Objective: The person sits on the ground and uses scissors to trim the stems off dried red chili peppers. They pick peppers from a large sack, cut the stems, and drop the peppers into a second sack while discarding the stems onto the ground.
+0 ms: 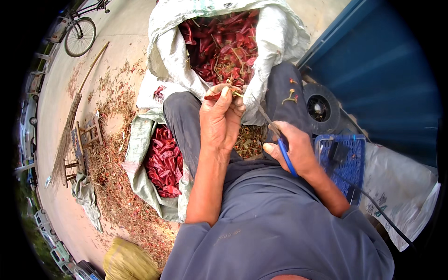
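A dried red chili pepper is pinched between the thumb and fingers of my left hand. Its pale stem points right, towards the scissors. My right hand grips blue-handled scissors, their blades angled up and left, a little apart from the pepper. Just beyond my hands, a white woven sack gapes with dried red chilies inside, some stems and bits on top. By my left leg, a second woven sack holds more red chilies. Cut stem tops lie on my right trouser leg.
Stems and scraps litter the ground at left, near a twig broom and a small wooden stool. On the right are a blue plastic crate, a wheel and a blue metal panel. A yellow sack sits lower left.
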Demonstrator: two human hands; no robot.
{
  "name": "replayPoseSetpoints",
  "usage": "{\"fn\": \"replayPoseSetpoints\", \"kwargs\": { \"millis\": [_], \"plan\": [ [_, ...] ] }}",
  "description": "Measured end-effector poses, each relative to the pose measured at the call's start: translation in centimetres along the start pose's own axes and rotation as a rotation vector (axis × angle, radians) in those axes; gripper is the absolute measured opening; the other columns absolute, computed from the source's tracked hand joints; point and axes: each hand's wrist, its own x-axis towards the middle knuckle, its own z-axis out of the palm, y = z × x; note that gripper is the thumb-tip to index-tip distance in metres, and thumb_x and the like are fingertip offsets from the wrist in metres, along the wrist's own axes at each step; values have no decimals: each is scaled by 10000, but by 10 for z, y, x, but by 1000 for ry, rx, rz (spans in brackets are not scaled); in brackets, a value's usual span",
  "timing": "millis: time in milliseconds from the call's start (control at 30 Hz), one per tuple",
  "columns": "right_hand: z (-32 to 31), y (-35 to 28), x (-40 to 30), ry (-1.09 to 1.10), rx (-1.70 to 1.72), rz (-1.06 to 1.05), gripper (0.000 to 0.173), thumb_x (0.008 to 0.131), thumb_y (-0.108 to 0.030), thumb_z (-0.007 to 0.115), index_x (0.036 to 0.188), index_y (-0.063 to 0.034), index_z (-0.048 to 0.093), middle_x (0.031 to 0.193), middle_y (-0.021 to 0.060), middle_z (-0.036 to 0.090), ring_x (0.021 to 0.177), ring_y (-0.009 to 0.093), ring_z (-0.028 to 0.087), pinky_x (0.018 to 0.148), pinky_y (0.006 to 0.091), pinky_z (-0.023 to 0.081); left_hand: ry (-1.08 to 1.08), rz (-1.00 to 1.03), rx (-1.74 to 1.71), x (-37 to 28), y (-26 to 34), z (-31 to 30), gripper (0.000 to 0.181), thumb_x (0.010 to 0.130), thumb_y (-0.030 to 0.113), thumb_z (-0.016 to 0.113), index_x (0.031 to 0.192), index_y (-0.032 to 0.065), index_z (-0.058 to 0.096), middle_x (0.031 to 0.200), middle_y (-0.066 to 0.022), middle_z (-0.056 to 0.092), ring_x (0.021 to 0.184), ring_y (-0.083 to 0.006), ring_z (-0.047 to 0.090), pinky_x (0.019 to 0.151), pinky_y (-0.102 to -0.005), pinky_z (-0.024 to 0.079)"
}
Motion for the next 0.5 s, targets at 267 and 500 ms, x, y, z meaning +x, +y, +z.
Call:
{"fn": "replayPoseSetpoints", "kwargs": {
  "millis": [267, 500],
  "plan": [
    [2, -1, -5, 119, -256, -50, 603, 736, -380, 836, 1162, -11, 621, 885, 146, 633, 779, 338, 660, 667, 420, 531, 131, -11, 45, -27, -26, 19, 135, 967, 145, 663, 1052, 67, 594, 899, -28, 635, 780, -142, 622, 697, -286, 530],
    [1, 2, -6, 208, -436, -176, 590, 717, -379, 843, 1134, -21, 627, 814, 120, 608, 686, 321, 654, 573, 397, 520, 182, 0, 105, -37, -37, 26, 154, 991, 173, 636, 1064, 59, 564, 877, -19, 598, 736, -120, 559, 648, -270, 478]
  ]
}}
